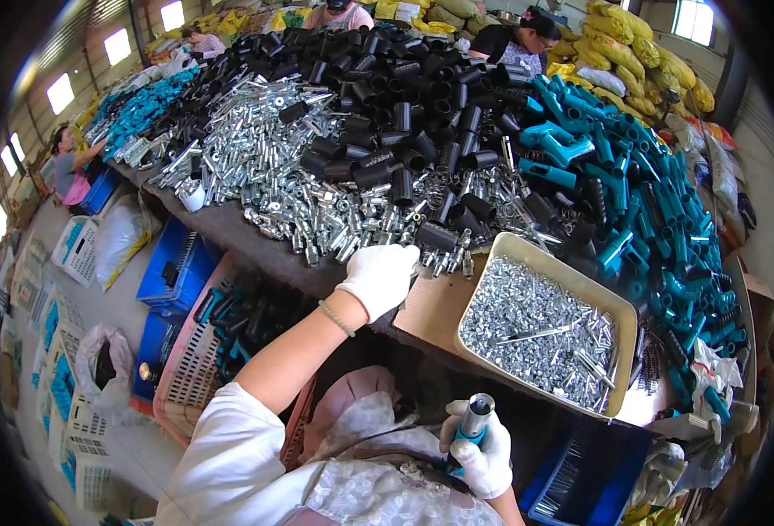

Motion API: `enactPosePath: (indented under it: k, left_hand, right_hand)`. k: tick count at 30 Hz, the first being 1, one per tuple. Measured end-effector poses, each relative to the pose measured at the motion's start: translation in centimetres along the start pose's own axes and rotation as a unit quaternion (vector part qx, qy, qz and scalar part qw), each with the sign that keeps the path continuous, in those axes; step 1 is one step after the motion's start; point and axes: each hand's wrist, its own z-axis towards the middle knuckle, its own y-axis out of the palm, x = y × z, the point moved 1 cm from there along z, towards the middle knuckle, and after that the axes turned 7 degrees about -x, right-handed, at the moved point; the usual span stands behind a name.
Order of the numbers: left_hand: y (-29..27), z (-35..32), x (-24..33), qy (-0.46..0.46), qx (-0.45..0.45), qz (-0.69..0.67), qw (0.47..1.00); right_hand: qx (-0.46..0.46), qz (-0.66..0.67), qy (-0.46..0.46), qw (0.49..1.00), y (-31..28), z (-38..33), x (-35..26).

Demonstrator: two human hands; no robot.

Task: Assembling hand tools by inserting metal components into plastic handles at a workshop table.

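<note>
My left hand [382, 273], in a white glove, reaches to the near edge of a heap of shiny metal fittings [264, 149]. Its fingers are curled in among them, and whatever they grip is hidden. Low in front of my body, my right hand [483, 456], also gloved, is wrapped round a teal tool housing [473, 430]. That housing stands upright with a silvery tube mouth facing up. Between and beyond my hands a cream tray [628, 351] holds many tiny metal pieces, with a few slim rods lying on top.
Black sleeves [404, 88] pile up behind the fittings; teal housings [667, 202] heap at the right. A cardboard piece [426, 307] lies beside the tray. Below the table are a pink basket [190, 377], blue crates [172, 263] and a blue bin [610, 465]. Several people work around the table.
</note>
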Motion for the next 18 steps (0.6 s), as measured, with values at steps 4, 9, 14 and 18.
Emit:
enactPosePath:
  k: [4, 9, 14, 18]
  left_hand:
    - [0.4, -0.2, 0.5, -0.02, 0.02, -0.005, 1.0]
    - [-0.7, 0.3, 0.0, -0.029, -0.037, -0.038, 0.998]
    - [-0.7, -1.4, 0.0, 0.019, -0.04, 0.0, 0.999]
    - [-1.1, -1.4, -0.1, -0.021, -0.029, -0.012, 0.999]
  right_hand:
    - [-0.03, -0.047, 0.013, 0.998, 0.4, 0.6, 0.2]
    - [-0.085, -0.135, -0.002, 0.987, 1.3, 1.4, -0.3]
    - [-0.051, -0.138, 0.029, 0.989, 0.5, -0.3, 0.3]
    - [-0.083, -0.19, -0.022, 0.978, 1.1, 0.6, -0.3]
